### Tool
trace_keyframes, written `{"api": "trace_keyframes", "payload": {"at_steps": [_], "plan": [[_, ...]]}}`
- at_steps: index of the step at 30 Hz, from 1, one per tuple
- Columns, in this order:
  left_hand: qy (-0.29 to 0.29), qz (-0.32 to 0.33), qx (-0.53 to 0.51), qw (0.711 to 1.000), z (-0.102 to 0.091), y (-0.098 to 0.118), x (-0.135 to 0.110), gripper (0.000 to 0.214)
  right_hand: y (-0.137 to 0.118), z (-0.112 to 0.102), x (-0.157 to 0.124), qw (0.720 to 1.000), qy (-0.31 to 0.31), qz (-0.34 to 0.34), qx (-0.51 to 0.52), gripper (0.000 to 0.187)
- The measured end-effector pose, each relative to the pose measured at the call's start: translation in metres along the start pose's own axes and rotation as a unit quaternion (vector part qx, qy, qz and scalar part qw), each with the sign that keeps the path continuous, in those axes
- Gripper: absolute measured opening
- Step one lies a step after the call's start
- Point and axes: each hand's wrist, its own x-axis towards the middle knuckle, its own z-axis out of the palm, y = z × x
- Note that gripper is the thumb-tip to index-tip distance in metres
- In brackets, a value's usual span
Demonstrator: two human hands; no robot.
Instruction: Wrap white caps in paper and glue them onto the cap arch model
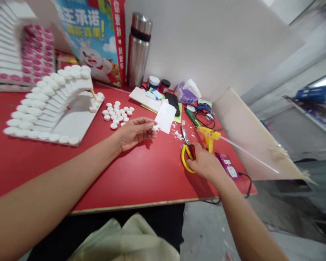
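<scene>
My left hand (137, 133) is above the red table, with thumb and fingertips pinched on a small white piece (154, 127), whose kind is too small to make out. On the right, my right hand (203, 161) is closed over the handles of the scissors (186, 137). Their yellow loop shows beside my thumb, and the metal blades point away from me. White scraps (177, 135) lie beside the blades. Just beyond my right hand is a yellow glue gun (208, 135) with a clear glue stick in its back. Several round white discs (118, 114) lie beyond my left wrist.
A white stair model (70, 119) edged with discs stands at left, a pink-and-white one (38, 54) behind it. A steel flask (139, 50) and a printed box (97, 43) stand at the back. White paper (165, 116) lies mid-table; a purple power strip (228, 166) sits at right.
</scene>
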Motion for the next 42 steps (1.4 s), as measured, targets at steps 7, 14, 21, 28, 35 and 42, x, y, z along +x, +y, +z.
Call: {"api": "trace_keyframes", "payload": {"at_steps": [7, 14, 21, 28, 35, 42], "plan": [[-0.001, 0.013, 0.012, 1.0, 0.001, 0.0, 0.001, 0.01, 0.021, 0.016, -0.001, 0.998, 0.029, 0.004, 0.053, 0.047], [0.003, -0.022, 0.003, 1.0, 0.003, 0.001, -0.001, 0.009, 0.052, 0.012, -0.02, 0.905, -0.014, -0.052, 0.422, 0.045], [0.004, -0.046, -0.029, 0.999, 0.003, 0.0, -0.002, 0.019, 0.03, 0.003, -0.034, 0.879, 0.044, -0.124, 0.457, 0.057], [0.005, -0.047, -0.051, 0.998, 0.006, -0.001, -0.003, 0.013, -0.029, 0.005, -0.027, 0.93, 0.134, -0.139, 0.312, 0.058], [-0.038, -0.031, -0.039, 0.998, 0.004, -0.001, -0.002, 0.018, -0.045, 0.006, -0.019, 0.931, 0.178, -0.197, 0.251, 0.05], [-0.069, -0.039, -0.021, 0.997, 0.002, -0.003, -0.001, 0.028, -0.042, 0.011, -0.02, 0.919, 0.236, -0.229, 0.216, 0.055]]}}
